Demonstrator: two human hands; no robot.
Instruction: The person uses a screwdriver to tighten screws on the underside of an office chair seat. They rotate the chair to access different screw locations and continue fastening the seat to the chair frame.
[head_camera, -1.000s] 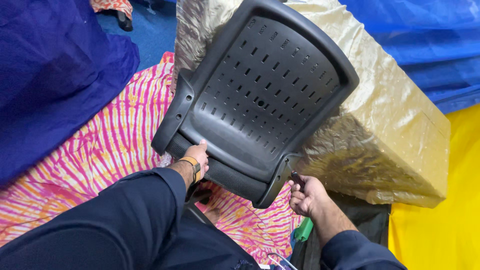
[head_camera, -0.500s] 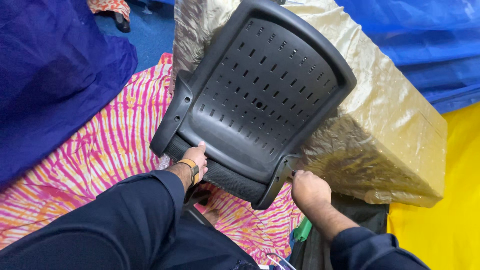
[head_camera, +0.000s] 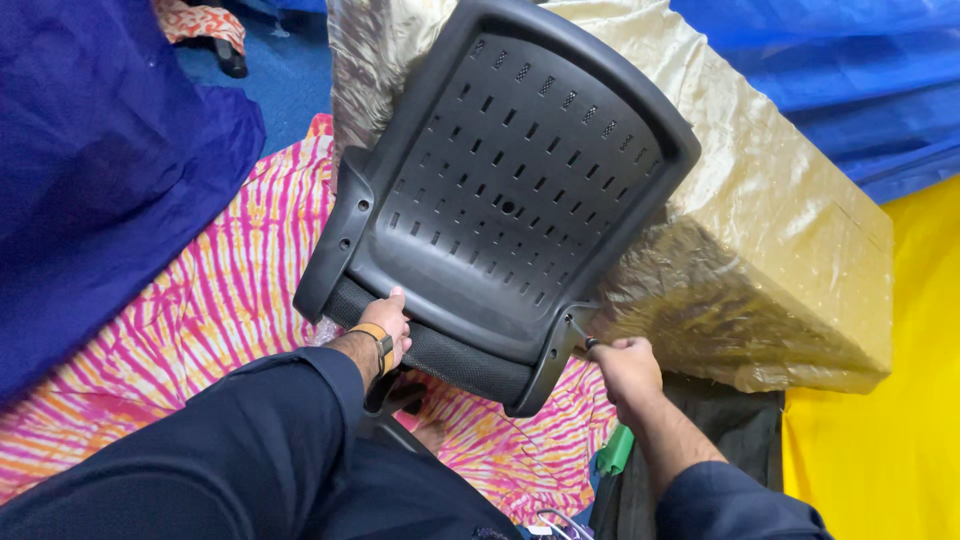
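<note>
A black plastic chair back (head_camera: 510, 200) with rows of small slots leans tilted against a block covered in gold cloth (head_camera: 780, 230). My left hand (head_camera: 385, 325) grips the chair back's lower edge from below; a band sits on that wrist. My right hand (head_camera: 625, 370) is closed around a thin metal tool (head_camera: 580, 332) whose tip touches the chair back's lower right bracket. Both my arms wear dark blue sleeves.
A pink and orange striped cloth (head_camera: 220, 310) covers the floor under the chair back. Dark blue fabric (head_camera: 90, 170) is heaped at the left. Blue sheeting (head_camera: 840, 80) lies at the upper right and yellow sheeting (head_camera: 900, 420) at the lower right. A green object (head_camera: 615, 450) shows by my right forearm.
My right hand has shifted slightly up and left, bringing the tool's tip onto the bracket. My left hand keeps its grip on the lower edge.
</note>
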